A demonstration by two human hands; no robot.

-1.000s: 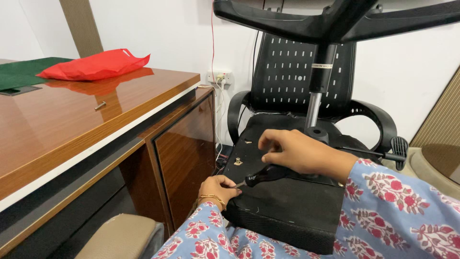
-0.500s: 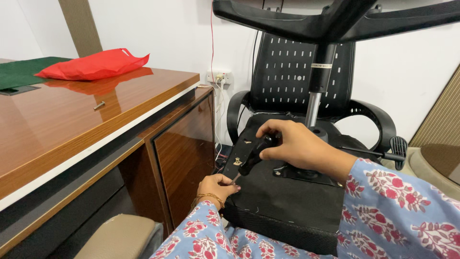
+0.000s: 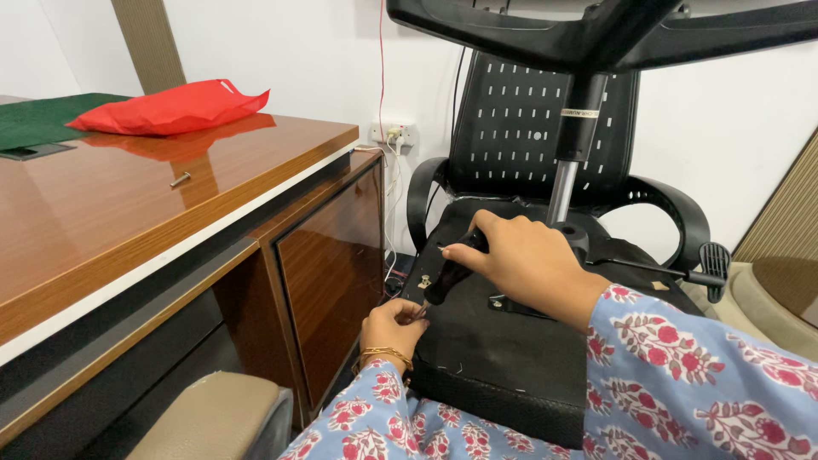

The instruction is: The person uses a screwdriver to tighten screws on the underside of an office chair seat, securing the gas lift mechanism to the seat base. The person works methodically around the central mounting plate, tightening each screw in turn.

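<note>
White wall and a polished wooden tabletop (image 3: 128,221) fill my left, with a red bag (image 3: 170,106) and a loose bolt (image 3: 180,179) lying well away from me. Beside the desk cabinet stands the upturned office chair (image 3: 511,341), seat underside facing me. My left hand (image 3: 394,325) pinches narrow at the seat's near-left edge, steadying the screwdriver (image 3: 452,271) tip. My right hand (image 3: 511,255) wraps the black handle in a closed grip. I judge I do best keeping the shaft square to the screw and pressing straight in before turning. Room is tight between cabinet and seat; rightward, the gas column (image 3: 569,166) and lever (image 3: 673,271) crowd my wrist.
</note>
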